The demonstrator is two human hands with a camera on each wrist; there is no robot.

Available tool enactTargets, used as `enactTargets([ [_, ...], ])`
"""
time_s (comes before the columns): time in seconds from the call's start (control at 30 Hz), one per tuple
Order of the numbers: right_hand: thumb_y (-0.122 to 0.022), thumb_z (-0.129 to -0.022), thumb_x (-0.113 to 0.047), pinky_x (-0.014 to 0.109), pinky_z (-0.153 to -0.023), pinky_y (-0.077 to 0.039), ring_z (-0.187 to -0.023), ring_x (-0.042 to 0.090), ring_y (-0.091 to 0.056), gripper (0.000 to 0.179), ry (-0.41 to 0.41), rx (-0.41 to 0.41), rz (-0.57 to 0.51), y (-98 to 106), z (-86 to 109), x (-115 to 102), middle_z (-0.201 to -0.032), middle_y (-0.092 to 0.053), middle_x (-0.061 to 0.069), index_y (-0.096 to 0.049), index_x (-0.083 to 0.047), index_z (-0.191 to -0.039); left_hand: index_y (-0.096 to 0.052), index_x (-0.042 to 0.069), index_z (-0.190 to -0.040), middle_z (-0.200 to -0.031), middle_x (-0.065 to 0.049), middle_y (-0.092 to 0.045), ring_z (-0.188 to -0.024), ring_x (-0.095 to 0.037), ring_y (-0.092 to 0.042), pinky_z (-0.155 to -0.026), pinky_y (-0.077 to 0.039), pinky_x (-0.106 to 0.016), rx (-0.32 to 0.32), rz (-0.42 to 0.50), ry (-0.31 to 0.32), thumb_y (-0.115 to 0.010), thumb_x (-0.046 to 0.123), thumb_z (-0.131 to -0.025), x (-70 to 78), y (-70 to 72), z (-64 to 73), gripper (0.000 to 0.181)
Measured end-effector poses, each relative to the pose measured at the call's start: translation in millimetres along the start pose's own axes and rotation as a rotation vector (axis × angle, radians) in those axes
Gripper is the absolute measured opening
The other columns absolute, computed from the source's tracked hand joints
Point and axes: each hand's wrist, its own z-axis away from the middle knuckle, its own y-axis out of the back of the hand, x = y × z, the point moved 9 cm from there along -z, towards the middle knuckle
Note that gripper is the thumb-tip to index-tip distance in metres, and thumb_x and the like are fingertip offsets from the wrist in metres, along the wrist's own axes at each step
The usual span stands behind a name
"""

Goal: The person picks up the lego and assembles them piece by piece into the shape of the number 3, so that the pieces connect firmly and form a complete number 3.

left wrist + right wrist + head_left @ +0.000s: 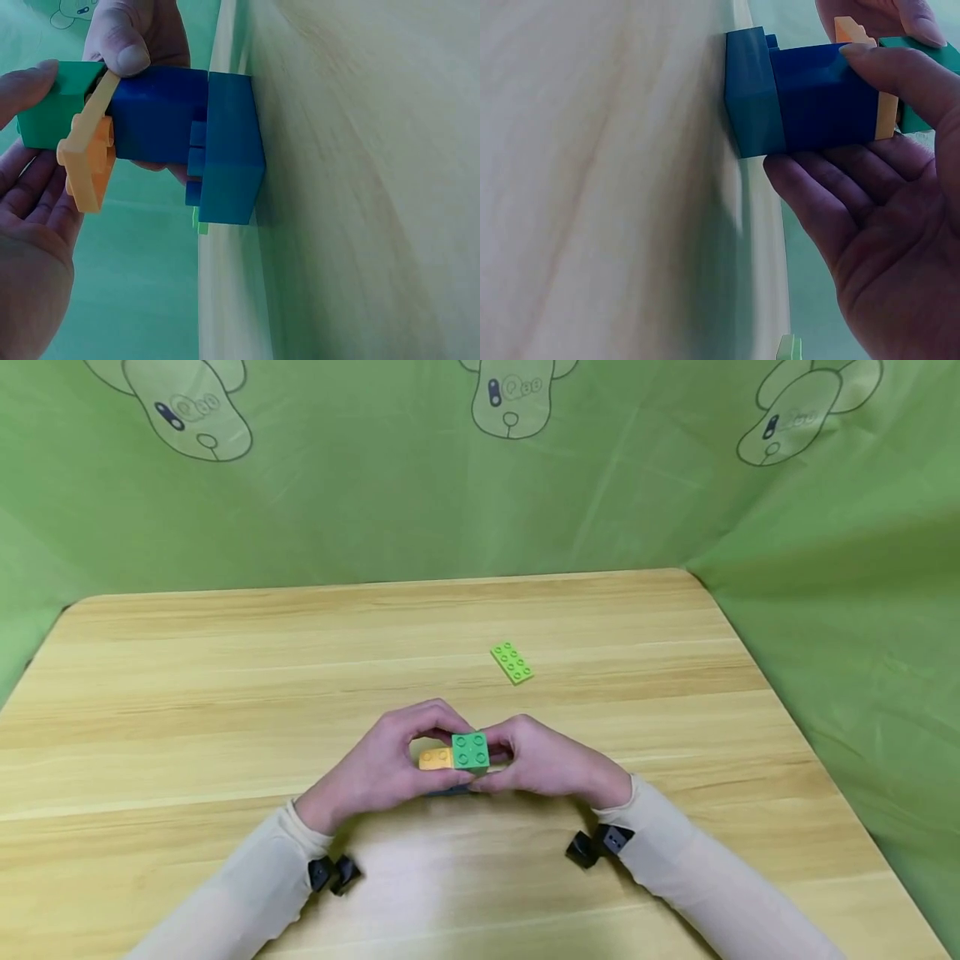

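Note:
A small tower of toy building bricks stands on the table between both hands. At its base is a teal-blue brick [232,150], with a dark blue brick [825,97] on top. A thin orange plate [94,161] lies over the dark blue brick and juts out to the left. Uppermost is a green brick [470,751]; a narrow dark gap shows between it and the orange plate in the left wrist view. My left hand [382,760] pinches the green brick between thumb and fingers. My right hand [551,760] grips the dark blue brick, its thumb on the near side.
Farther back on the wooden table [225,693] lies a flat light-green studded plate [512,662], just right of the tower. A green curtain [360,510] with printed cartoon heads hangs behind the table and along its right side. Black devices [600,845] sit at both wrists.

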Motion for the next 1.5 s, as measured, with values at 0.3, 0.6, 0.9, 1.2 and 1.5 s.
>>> enactTargets([
  [0.3, -0.079, -0.084, -0.008, 0.033, -0.086, -0.056, -0.094, 0.014, -0.067, 0.025, 0.009, -0.008, 0.042, 0.4, -0.9, -2.8, -0.100, -0.073, -0.002, -0.072, -0.004, -0.107, -0.068, 0.012, -0.105, -0.100, 0.006, -0.065, -0.094, -0.014, -0.063, -0.088, -0.054, -0.034, 0.001, -0.040, 0.010, -0.083, 0.011, -0.080, 2.3, 1.4, 0.2, 0.029],
  [0.6, -0.079, -0.084, -0.010, 0.031, -0.080, -0.057, -0.087, 0.012, -0.066, 0.022, -0.014, -0.005, 0.052, 0.5, 0.1, -0.2, -0.095, -0.073, -0.003, -0.073, -0.005, -0.104, -0.069, 0.012, -0.103, -0.098, 0.008, -0.065, -0.092, -0.013, -0.063, -0.087, -0.053, -0.031, 0.002, -0.057, 0.039, -0.084, 0.012, -0.079, 0.7, 0.9, -0.5, 0.028],
  [0.9, -0.079, -0.085, -0.011, 0.030, -0.082, -0.056, -0.090, 0.013, -0.067, 0.023, -0.010, -0.009, 0.065, 0.0, 0.0, 0.0, -0.097, -0.073, -0.003, -0.073, -0.005, -0.106, -0.070, 0.013, -0.102, -0.097, 0.008, -0.065, -0.091, -0.013, -0.063, -0.086, -0.054, -0.031, 0.011, -0.050, 0.040, -0.085, 0.012, -0.078, -1.4, 1.6, 0.7, 0.028],
  [1.2, -0.078, -0.086, -0.013, 0.030, -0.083, -0.056, -0.092, 0.014, -0.068, 0.024, -0.001, -0.016, 0.064, -1.0, -0.5, 1.4, -0.099, -0.072, -0.002, -0.072, -0.005, -0.108, -0.071, 0.012, -0.103, -0.097, 0.009, -0.066, -0.090, -0.011, -0.064, -0.087, -0.054, -0.031, 0.024, -0.071, 0.060, -0.086, 0.012, -0.077, -3.8, 3.0, 2.4, 0.030],
  [1.5, -0.078, -0.086, -0.028, 0.033, -0.092, -0.052, -0.101, 0.009, -0.064, 0.037, 0.047, -0.009, 0.153, 2.1, 4.1, -3.5, -0.109, -0.069, -0.009, -0.068, -0.011, -0.118, -0.070, 0.013, -0.100, -0.095, 0.009, -0.064, -0.090, -0.012, -0.063, -0.086, -0.053, -0.030, 0.008, -0.073, 0.055, -0.086, 0.014, -0.077, -3.3, 2.1, 1.2, 0.029],
])
